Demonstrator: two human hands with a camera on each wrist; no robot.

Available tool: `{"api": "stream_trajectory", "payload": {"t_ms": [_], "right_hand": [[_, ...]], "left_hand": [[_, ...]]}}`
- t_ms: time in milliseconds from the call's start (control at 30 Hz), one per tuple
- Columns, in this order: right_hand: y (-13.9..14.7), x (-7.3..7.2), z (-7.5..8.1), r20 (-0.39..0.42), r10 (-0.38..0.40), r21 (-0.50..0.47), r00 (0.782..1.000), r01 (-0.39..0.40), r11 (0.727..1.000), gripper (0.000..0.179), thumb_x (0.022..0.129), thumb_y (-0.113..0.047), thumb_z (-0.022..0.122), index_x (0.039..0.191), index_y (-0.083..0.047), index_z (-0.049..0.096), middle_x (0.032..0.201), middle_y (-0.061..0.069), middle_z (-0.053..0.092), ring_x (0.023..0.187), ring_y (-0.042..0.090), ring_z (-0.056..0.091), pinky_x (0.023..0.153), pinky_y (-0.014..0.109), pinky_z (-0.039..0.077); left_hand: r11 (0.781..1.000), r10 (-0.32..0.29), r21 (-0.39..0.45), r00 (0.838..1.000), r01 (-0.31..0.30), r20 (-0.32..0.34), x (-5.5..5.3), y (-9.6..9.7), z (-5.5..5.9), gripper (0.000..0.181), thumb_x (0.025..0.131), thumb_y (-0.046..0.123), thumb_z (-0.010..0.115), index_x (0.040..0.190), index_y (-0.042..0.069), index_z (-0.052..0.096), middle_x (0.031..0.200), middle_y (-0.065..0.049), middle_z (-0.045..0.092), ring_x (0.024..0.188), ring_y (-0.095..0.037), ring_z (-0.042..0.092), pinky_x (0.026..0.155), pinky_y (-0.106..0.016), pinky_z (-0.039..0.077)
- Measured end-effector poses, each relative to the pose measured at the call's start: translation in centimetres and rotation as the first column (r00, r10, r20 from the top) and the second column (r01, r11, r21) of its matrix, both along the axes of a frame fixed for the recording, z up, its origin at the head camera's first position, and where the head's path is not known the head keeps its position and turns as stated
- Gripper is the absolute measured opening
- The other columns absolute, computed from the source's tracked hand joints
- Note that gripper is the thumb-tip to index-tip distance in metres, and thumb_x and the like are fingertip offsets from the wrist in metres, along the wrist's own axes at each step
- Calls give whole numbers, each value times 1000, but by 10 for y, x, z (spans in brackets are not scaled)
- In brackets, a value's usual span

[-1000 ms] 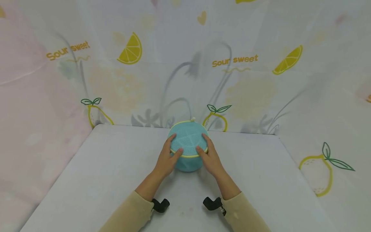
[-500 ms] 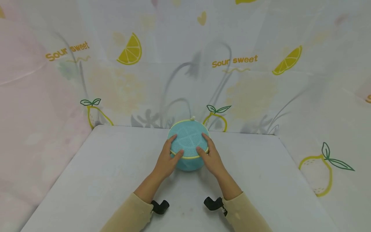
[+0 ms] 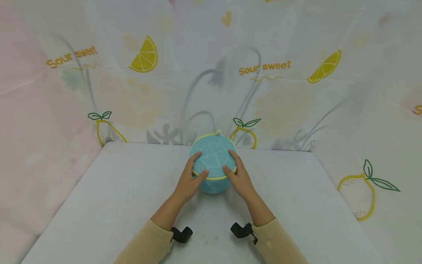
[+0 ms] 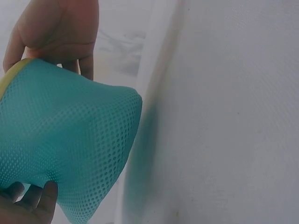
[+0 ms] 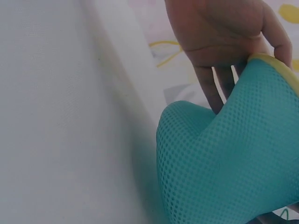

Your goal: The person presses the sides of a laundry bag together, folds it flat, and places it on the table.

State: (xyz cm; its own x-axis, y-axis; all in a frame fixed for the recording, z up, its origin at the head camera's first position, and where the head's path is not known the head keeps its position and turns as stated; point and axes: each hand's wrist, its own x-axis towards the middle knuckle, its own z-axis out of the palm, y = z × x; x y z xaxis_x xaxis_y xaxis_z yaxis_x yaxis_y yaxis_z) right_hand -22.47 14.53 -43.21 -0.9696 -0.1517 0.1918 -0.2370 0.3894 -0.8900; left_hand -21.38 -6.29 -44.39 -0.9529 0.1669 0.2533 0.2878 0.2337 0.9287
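A round teal mesh laundry bag (image 3: pixel 214 156) with yellow piping is held upright between both hands at mid-table. Its mesh lid faces up toward the head camera, and a small pale tab shows at its far rim. My left hand (image 3: pixel 189 183) grips the left side, thumb on the near piping and index finger along the lid. On the right side my right hand (image 3: pixel 243 182) mirrors that grip. In the left wrist view the mesh wall (image 4: pixel 79 126) looks soft and dented. The right wrist view shows a fold in the bag (image 5: pixel 233 149). Most other fingers are hidden behind it.
A white table (image 3: pixel 132 183) lies under the hands, with the bag's soft shadow on it. Behind and beside it hangs a cloth (image 3: pixel 184 47) printed with lemons. Black camera mounts (image 3: pixel 182 234) stick out at both sleeve cuffs.
The head view has shifted slightly. The bag has risen a little in the picture, its lid tipping slightly toward the camera. Both hands keep the same grip.
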Motion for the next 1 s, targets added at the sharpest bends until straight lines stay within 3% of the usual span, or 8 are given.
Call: {"api": "stream_trajectory", "payload": {"t_ms": [400,1000], "right_hand": [[0,1,-2,54,33,-61,998,-29,998,67,104,-31,56,160,-19,21,165,15,16,151,36,18,119,59,17],[-5,4,-4,83,41,-7,996,-41,999,68,103,-38,55,159,-22,20,165,16,16,150,38,19,117,60,20]], "left_hand": [[997,-72,-23,997,73,39,1,-5,-3,70,101,31,61,159,26,21,166,-12,15,150,-34,19,117,-58,23],[998,21,65,1000,-20,-8,-2,0,-5,63,99,18,62,154,21,32,162,-14,24,148,-35,26,117,-56,24]]}}
